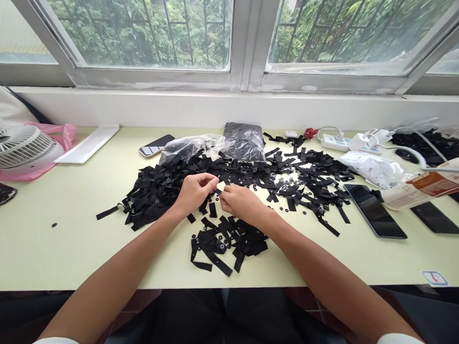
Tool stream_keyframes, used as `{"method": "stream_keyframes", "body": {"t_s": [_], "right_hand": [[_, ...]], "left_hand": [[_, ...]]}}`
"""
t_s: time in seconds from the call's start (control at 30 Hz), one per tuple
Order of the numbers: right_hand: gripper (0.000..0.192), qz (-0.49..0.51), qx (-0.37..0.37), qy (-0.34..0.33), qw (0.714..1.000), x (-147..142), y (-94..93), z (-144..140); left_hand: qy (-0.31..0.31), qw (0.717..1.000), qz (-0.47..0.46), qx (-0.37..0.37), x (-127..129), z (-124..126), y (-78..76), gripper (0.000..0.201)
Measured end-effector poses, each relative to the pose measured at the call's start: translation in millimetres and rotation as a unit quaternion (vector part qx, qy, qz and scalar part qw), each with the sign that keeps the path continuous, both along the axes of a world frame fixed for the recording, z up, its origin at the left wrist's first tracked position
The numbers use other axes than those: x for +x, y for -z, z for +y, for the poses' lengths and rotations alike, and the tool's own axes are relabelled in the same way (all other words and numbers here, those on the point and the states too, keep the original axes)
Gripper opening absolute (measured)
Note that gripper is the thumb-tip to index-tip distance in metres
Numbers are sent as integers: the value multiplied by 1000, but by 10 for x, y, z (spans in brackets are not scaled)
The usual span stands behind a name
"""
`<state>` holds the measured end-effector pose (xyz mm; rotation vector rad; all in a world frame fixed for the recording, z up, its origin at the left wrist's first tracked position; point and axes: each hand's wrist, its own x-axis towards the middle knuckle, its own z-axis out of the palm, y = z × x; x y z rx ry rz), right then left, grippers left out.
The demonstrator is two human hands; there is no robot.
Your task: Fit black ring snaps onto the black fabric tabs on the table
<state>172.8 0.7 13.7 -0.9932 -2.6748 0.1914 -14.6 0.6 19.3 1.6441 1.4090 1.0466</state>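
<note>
My left hand [196, 192] is closed in a pinch above the inner edge of a pile of short black fabric strips [156, 189]. Close beside it, my right hand [240, 200] is curled with its fingers pressed together. The fingertips of both hands almost meet, and whatever lies between them is too small or hidden to make out. Nearer to me, below the hands, lies a smaller heap of black strips [245, 243] with several small round black snap pieces [221, 244] among them. Small clear pieces [288, 182] are scattered among the strips to the right.
Plastic bags of black pieces [244, 142] lie behind the pile. A phone [156, 146] rests at back left, and another phone [376, 211] at right. A white fan [19, 150] stands far left. A power strip [335, 142] with cables sits at back right, near a paper packet [422, 188].
</note>
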Motion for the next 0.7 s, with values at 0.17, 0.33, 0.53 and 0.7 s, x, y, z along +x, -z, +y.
{"method": "stream_keyframes", "body": {"t_s": [0.17,0.33,0.53,0.7], "right_hand": [[24,398,-254,144,870,138,84,76],[33,487,-327,155,795,116,48,53],[28,471,-282,164,820,76,88,5],[28,457,-274,173,828,75,70,-17]], "left_hand": [[-12,999,-30,-16,65,-49,-2,39],[2,996,-75,-41,157,-108,39,40],[-1,992,-118,-51,179,-116,34,39],[-14,993,-110,-41,166,-111,36,37]]}}
